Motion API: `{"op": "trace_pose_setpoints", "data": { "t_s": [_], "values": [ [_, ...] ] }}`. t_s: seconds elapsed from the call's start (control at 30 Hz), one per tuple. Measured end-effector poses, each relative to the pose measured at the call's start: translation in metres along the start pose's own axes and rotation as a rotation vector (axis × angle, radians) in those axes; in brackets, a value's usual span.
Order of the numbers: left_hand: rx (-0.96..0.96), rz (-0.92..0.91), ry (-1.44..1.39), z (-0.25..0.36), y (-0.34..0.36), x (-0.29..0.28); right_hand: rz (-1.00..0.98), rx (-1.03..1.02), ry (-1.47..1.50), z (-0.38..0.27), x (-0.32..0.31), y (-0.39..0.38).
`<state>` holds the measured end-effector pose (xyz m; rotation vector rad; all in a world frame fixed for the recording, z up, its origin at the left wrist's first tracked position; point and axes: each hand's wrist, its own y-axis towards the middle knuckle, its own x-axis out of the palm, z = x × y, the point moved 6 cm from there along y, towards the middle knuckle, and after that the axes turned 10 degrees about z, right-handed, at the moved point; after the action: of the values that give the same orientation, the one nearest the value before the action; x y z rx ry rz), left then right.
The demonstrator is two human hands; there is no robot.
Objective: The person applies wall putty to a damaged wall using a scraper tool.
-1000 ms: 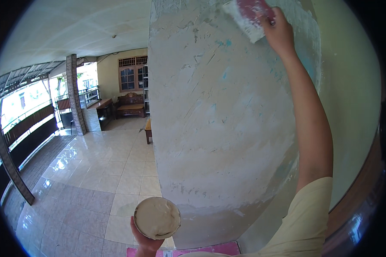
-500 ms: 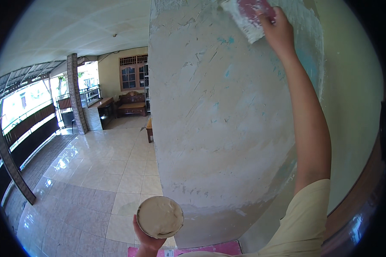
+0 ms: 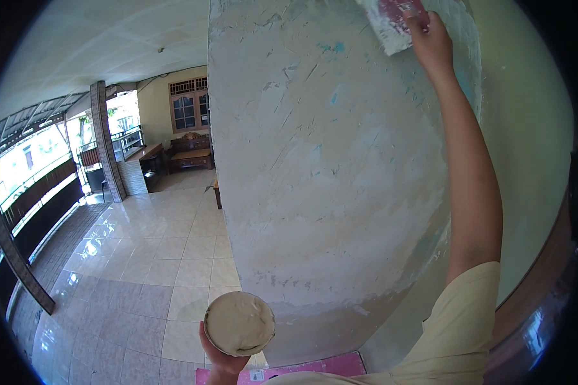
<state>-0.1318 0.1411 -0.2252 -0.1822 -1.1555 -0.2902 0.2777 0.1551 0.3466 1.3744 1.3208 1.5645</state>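
Note:
My right hand (image 3: pixel 430 45) is raised at the top right, gripping a pink flat spreader (image 3: pixel 398 14) smeared with off-white paste and held against the upper part of a patchy grey plastered wall (image 3: pixel 321 192), which shows scratches and turquoise spots. My left hand (image 3: pixel 221 359), low in the middle, supports a round container of smooth beige paste (image 3: pixel 239 324) from below, its fingers round the side. A pink board or mat (image 3: pixel 311 366) lies at the foot of the wall.
To the left are a tiled floor (image 3: pixel 148 256), a column (image 3: pixel 103 141) and dark railings (image 3: pixel 45 186). A wooden bench (image 3: pixel 189 157) stands under a window (image 3: pixel 187 106) at the back. A pale green wall (image 3: pixel 526 147) adjoins on the right.
The spreader and my right hand have shifted slightly up and to the right in view; the plastered wall's edge sits farther left. Both hands keep their hold.

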Motion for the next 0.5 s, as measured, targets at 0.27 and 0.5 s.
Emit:
{"op": "trace_pose_setpoints", "data": {
  "t_s": [0.27, 0.5],
  "values": [
    [-0.227, 0.038, -0.502, -0.008, -0.004, 0.019, -0.318, -0.052, -0.159, 0.0, 0.005, -0.035],
    [-0.045, -0.042, -0.016, -0.007, -0.011, 0.018, -0.111, 0.108, 0.076, 0.009, -0.024, -0.024]
  ]
}}
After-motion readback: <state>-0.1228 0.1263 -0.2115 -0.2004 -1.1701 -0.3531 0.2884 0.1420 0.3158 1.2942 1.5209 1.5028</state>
